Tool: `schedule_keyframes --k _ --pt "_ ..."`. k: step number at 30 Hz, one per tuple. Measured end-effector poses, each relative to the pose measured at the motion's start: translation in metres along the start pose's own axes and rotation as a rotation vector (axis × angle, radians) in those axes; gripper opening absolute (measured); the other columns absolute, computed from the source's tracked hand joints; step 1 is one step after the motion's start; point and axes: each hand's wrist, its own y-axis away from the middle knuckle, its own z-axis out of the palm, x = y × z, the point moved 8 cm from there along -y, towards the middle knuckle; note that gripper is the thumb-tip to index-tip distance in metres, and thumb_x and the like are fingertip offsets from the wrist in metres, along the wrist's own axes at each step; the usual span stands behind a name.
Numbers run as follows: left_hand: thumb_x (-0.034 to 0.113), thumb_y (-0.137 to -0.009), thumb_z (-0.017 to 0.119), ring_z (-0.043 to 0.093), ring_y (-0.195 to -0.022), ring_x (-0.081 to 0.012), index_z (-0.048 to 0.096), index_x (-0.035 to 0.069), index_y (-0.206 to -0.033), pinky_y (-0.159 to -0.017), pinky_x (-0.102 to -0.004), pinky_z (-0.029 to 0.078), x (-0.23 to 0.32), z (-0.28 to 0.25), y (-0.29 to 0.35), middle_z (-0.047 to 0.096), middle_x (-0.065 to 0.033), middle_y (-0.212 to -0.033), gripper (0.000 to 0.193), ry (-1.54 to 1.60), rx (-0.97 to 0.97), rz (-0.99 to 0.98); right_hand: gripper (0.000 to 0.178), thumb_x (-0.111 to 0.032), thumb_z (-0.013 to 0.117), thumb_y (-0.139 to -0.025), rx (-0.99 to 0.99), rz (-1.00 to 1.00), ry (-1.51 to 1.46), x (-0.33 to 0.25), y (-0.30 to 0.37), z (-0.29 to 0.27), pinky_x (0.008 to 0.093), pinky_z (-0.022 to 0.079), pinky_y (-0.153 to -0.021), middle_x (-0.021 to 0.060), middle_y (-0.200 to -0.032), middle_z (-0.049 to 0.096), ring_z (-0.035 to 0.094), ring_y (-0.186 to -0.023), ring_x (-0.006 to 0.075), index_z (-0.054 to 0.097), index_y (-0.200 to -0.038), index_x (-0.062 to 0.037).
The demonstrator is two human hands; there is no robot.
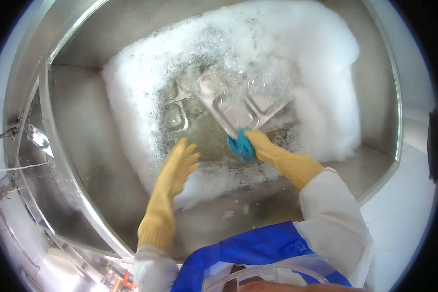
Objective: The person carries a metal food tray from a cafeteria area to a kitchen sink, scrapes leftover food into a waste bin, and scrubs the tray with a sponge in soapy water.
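Note:
My right hand, in a yellow rubber glove, is closed round a teal cloth. The cloth presses on the near corner of a metal compartment tray, which lies tilted and partly under suds. How far the fingers also grip the tray edge is hidden. To the left, my left hand, gloved the same way, hovers over the foam with its fingers apart and nothing in it. Beyond it a second compartment tray shows partly through the murky water.
A deep stainless steel sink surrounds the soapy water, with thick white foam heaped at the far right. Along the left runs its raised metal rim, with a bent metal pipe beyond. My blue apron is at the near edge.

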Motion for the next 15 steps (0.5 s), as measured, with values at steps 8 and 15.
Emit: schedule_keyframes --k 8,15 --pt "0.028 -0.108 0.053 0.049 -0.140 -0.0333 0.038 0.001 -0.152 -0.115 -0.0522 0.043 -0.151 -0.003 -0.148 0.048 -0.0203 -0.152 0.054 0.488 -0.065 -0.088 0.020 -0.018 0.059 -0.093 0.062 -0.007 1.178 -0.070 0.096 0.028 0.0439 0.051 -0.071 0.0138 -0.083 0.070 0.067 -0.074 0.0270 0.074 -0.099 -0.0059" --pt "0.037 -0.111 0.043 0.064 -0.119 -0.0310 0.050 -0.001 -0.140 -0.098 -0.0455 0.058 -0.121 -0.015 -0.074 0.060 -0.0179 -0.136 0.049 0.257 0.068 -0.031 0.048 -0.021 0.063 -0.097 -0.038 -1.419 1.560 -0.070 0.056 0.101 0.0521 0.042 -0.108 0.0145 -0.147 0.053 0.054 -0.129 0.0379 0.055 -0.144 -0.0209"
